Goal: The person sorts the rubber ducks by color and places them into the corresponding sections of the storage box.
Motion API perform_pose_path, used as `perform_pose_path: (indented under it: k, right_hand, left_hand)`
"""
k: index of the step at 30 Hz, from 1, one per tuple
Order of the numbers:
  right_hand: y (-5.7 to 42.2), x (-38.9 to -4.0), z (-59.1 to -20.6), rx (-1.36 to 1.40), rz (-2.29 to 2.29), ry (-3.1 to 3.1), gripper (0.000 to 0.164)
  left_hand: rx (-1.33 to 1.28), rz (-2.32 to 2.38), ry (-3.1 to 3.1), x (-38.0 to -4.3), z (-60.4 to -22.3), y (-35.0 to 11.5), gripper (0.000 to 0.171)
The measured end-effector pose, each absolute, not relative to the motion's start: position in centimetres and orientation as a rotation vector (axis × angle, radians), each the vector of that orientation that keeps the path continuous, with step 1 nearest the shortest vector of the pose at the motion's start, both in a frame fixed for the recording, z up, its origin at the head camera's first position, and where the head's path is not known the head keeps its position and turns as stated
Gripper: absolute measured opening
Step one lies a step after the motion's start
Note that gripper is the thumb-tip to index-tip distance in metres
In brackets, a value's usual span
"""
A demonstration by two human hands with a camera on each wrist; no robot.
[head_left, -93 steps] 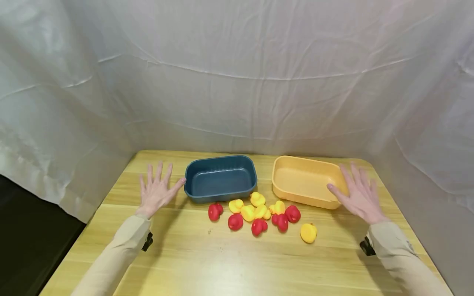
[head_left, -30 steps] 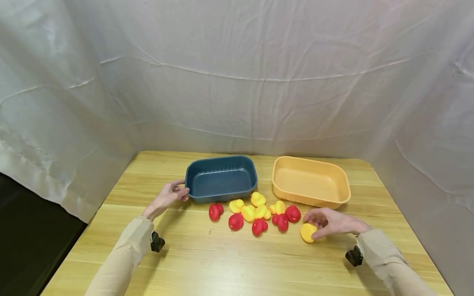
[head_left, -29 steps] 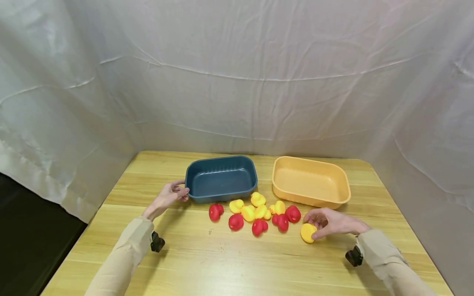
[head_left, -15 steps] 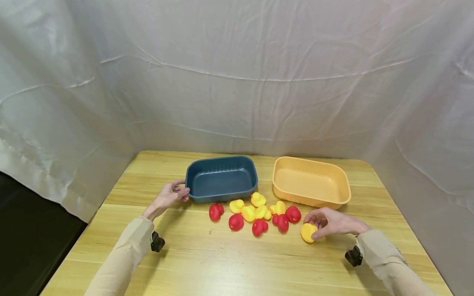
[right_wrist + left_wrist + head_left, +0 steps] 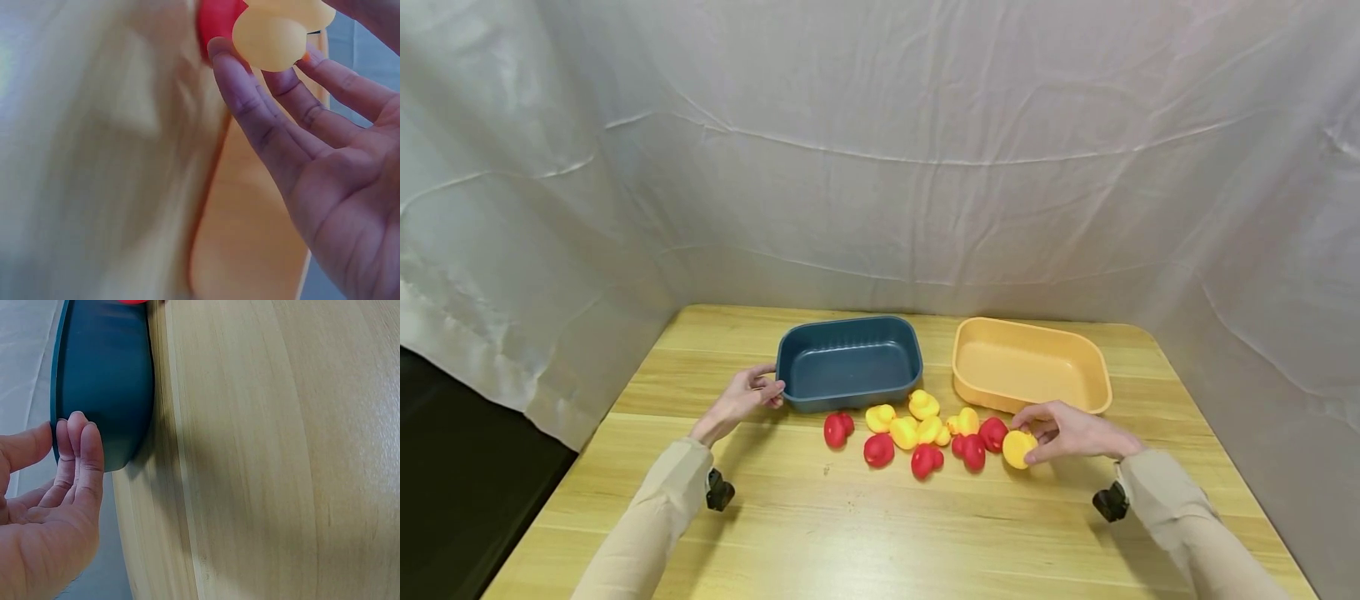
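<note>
Right hand (image 5: 1070, 430), thumb and fingertips pinching yellow duck (image 5: 1017, 451), has shifted toward 11 o'clock; duck seems freshly lifted, near orange bin's (image 5: 1000, 398) 6 o'clock side. Left hand (image 5: 747, 398), unmoved, pinches blue bin's (image 5: 850, 401) rim at 8 o'clock.

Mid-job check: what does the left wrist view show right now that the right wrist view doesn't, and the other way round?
Only the left wrist view shows the left hand pinching the rim of the blue tub.

Only the right wrist view shows the right hand holding a yellow duck by the fingers, and the orange tub.

Both show part of a red toy, the wooden table and pale cloth.
</note>
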State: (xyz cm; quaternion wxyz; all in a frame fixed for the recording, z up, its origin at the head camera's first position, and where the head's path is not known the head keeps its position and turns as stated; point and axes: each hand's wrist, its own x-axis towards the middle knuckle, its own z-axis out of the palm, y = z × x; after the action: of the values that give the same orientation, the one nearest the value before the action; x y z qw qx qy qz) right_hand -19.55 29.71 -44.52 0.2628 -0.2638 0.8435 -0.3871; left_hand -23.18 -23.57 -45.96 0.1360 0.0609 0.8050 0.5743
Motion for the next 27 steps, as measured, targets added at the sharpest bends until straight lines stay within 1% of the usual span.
perform_pose_path:
  k: [6, 10, 18, 27]
  right_hand:
    - [28.9, -20.3, -43.2, -0.819, -1.039, 2.332, 0.045]
    - [28.0, -21.0, -42.1, -0.826, -0.997, 2.388, 0.044]
    - [25.0, -23.5, -40.0, -0.833, -0.980, 2.431, 0.045]
    - [21.9, -26.5, -39.3, -0.848, -1.018, 2.455, 0.044]
  left_hand:
    - [0.182, 1.673, 2.331, -23.1, -46.0, -23.5, 0.058]
    - [0.182, 1.669, 2.336, -23.1, -46.0, -23.6, 0.057]
    - [0.185, 1.661, 2.357, -23.1, -46.0, -23.6, 0.057]
    - [0.179, 1.659, 2.352, -23.1, -46.2, -23.6, 0.058]
